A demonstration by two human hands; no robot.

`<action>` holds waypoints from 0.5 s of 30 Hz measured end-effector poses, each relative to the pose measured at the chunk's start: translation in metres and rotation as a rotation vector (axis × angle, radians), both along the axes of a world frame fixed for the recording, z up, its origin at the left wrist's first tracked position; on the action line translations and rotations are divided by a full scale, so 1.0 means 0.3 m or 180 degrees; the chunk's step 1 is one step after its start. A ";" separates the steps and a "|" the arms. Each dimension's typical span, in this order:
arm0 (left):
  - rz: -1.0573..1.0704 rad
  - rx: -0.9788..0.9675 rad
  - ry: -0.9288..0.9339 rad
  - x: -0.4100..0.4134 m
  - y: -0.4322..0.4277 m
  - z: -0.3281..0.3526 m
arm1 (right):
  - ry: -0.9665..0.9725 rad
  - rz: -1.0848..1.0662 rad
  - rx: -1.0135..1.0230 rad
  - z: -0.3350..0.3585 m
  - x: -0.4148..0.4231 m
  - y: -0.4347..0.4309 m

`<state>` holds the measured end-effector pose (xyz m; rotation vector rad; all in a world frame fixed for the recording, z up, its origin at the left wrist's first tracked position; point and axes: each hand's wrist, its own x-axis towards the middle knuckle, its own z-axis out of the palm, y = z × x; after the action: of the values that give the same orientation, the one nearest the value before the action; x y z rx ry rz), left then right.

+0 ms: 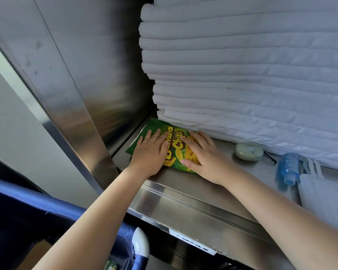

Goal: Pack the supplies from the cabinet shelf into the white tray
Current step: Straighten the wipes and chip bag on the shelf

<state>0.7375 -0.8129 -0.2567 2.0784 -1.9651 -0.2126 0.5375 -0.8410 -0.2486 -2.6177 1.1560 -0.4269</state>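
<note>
Item: banana chips bag (179,142), a green printed pouch lying flat at the left end of your steel shelf (193,184). Its far edge touches the foot of the stack of folded white linen (242,65).
Left hand (150,152): laid flat on the bag's left half, fingers straight, gripping nothing.
Right hand (201,152): flat on the bag's right half, fingers straight and spread, thumb near the front edge. It has no hold either.
Handling: probably very light and air-puffed, with slick film. The contents are brittle, so you should not squeeze the middle.
Where to hold: the flat seams at the bag's ends look safest. Pinch one seam, or slide your fingers under the near edge and lift with both hands.
Other stock on the shelf: pale green case (247,151); blue bottle (289,168) on its side; white pack (324,195) at the far right, possibly face masks, though the view is cropped there.
White tray: not in view.
Progress: early, judging by how many items sit on the shelf.
</note>
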 end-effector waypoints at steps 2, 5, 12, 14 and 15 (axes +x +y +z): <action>0.0144 -0.0075 0.0077 0.017 -0.011 -0.002 | 0.0012 -0.0012 0.0005 -0.001 0.028 -0.009; 0.0282 -0.0191 0.0104 0.035 -0.029 -0.007 | 0.0006 -0.0029 0.0011 -0.005 0.060 -0.019; 0.0361 -0.0416 0.0024 0.067 -0.052 -0.018 | -0.0016 -0.0075 -0.0135 -0.015 0.103 -0.029; 0.0380 -0.0409 0.0034 0.076 -0.055 -0.017 | 0.0000 -0.0071 -0.0174 -0.016 0.111 -0.032; 0.0377 -0.0397 0.0044 0.079 -0.055 -0.016 | 0.0012 -0.0070 -0.0165 -0.015 0.115 -0.034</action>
<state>0.7613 -0.8294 -0.2614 2.0983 -1.7919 -0.0780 0.5720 -0.8511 -0.2530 -2.6532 1.1914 -0.4624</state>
